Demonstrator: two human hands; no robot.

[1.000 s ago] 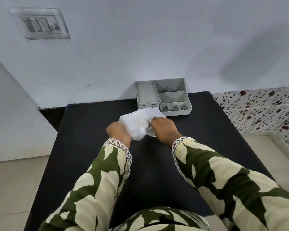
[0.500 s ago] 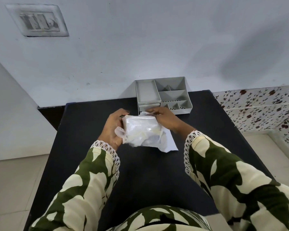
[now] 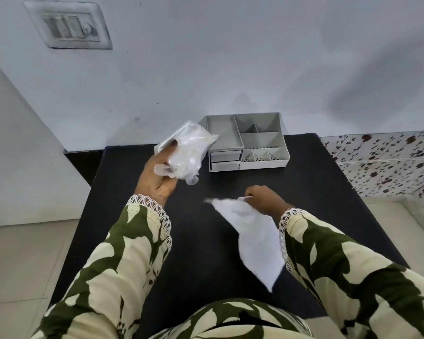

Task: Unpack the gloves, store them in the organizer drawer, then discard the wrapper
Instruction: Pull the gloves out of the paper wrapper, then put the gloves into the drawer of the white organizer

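My left hand (image 3: 157,178) is raised over the black table (image 3: 201,253) and grips a crumpled bundle of translucent gloves (image 3: 187,152); a glove finger dangles below it. The bundle hangs just left of the grey organizer (image 3: 264,163), partly covering its left rim. Two small drawers (image 3: 225,160) on the organizer's front left look closed. My right hand (image 3: 264,199), lower and nearer to me, pinches one corner of a flat white paper wrapper (image 3: 255,238). The wrapper trails down toward my right sleeve, blurred by motion.
The organizer stands at the table's back edge against a pale wall and has several open top compartments. A switch plate (image 3: 70,25) is on the wall at the upper left. A floral-tiled ledge (image 3: 389,165) lies to the right, with pale floor tiles on both sides.
Both hands held the package together in front of the organizer. Now they are apart: the left has lifted the gloves up and left, and the right has pulled the wrapper down and right.
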